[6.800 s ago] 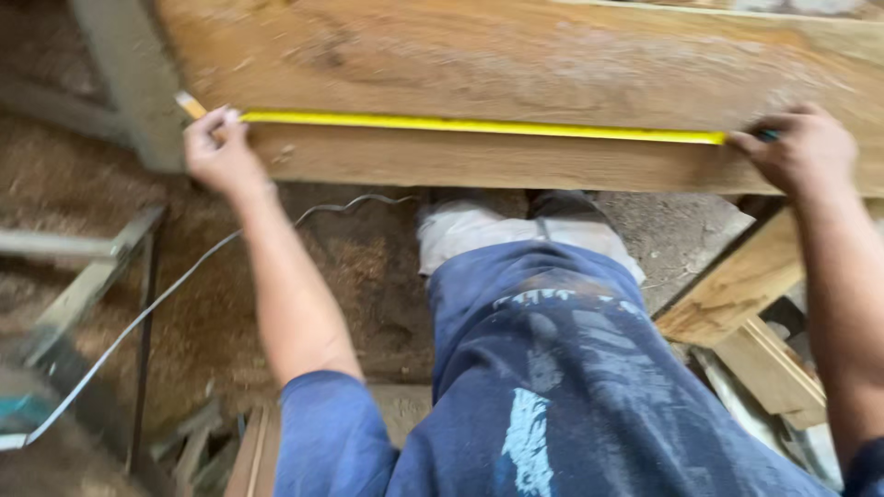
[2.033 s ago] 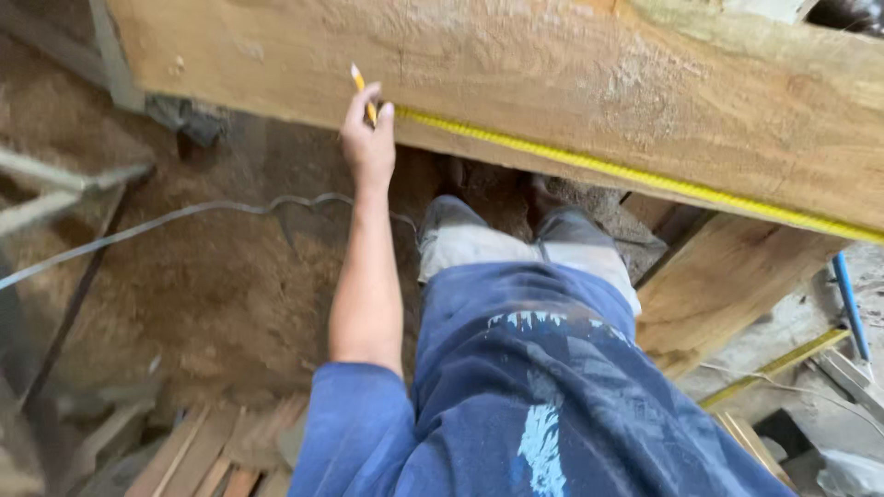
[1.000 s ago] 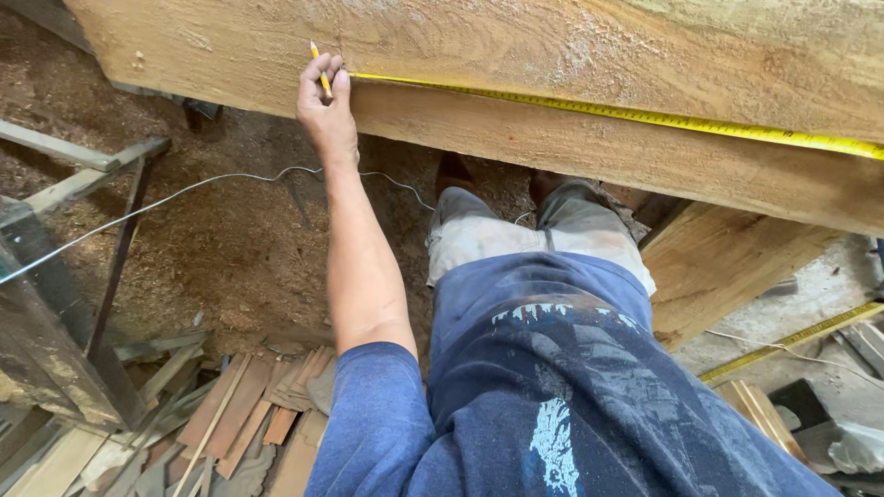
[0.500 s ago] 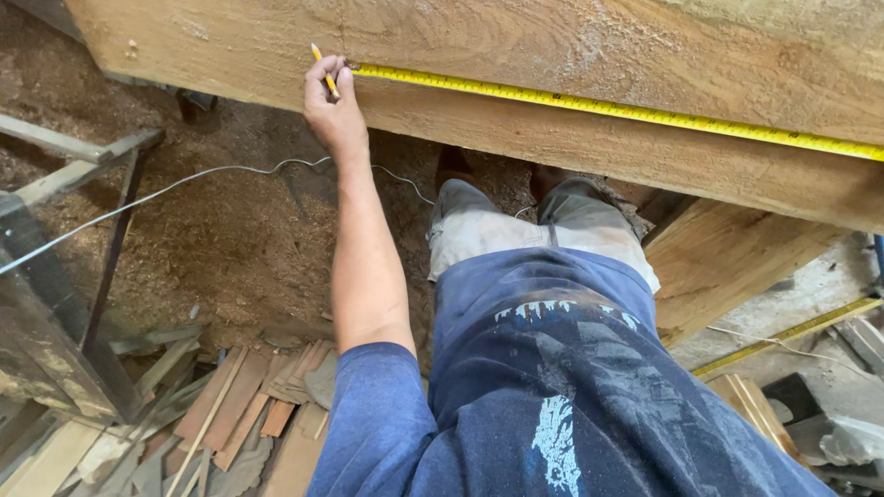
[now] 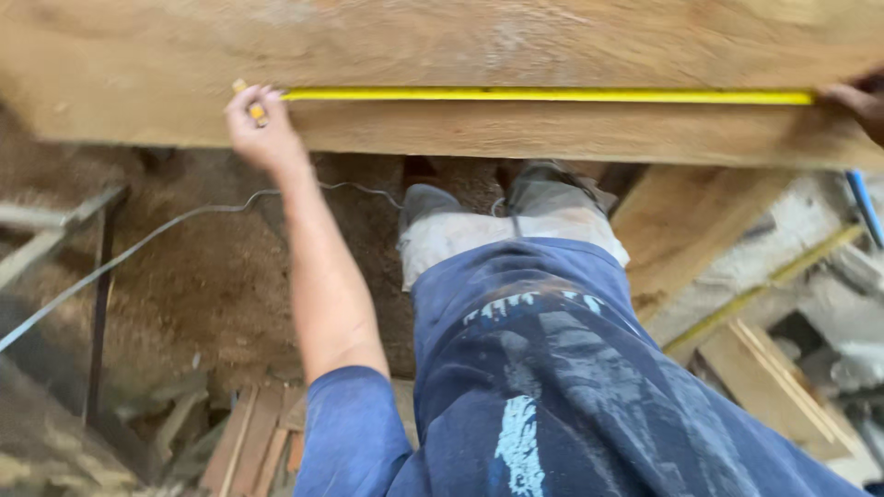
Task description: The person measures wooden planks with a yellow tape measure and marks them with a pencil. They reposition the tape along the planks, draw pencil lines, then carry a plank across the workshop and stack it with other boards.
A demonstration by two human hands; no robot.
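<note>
Head view shows your left hand (image 5: pixel 261 131) pressed against the front face of a broad wooden plank (image 5: pixel 479 46), with the fingers curled shut on a short yellow pencil (image 5: pixel 249 99) and bearing on the near end of a yellow tape measure blade (image 5: pixel 543 95). That blade runs flat along the plank, roughly level, all the way to your right hand (image 5: pixel 856 99), which barely shows at the frame's edge; you cannot tell from here whether those fingers pinch the tape or only press on it.

Judging by its look, the blade is thin, springy metal: light, stiff along its length only while it lies supported on the wood, and apt to buckle or slide if either end lets go. Its edges may be sharp, so pin it with flat fingertips at the two ends instead of gripping the edge. The pencil is light and easily rolled; keep it tucked between thumb and forefinger near the tip.

Your plank looks thick, rough-sawn and heavy, stiff enough not to flex under hand pressure, with a splintery surface. Below it lie sawdust (image 5: pixel 203 276), a grey cable (image 5: pixel 138 248) and loose timber offcuts (image 5: pixel 249 442) beside your feet
</note>
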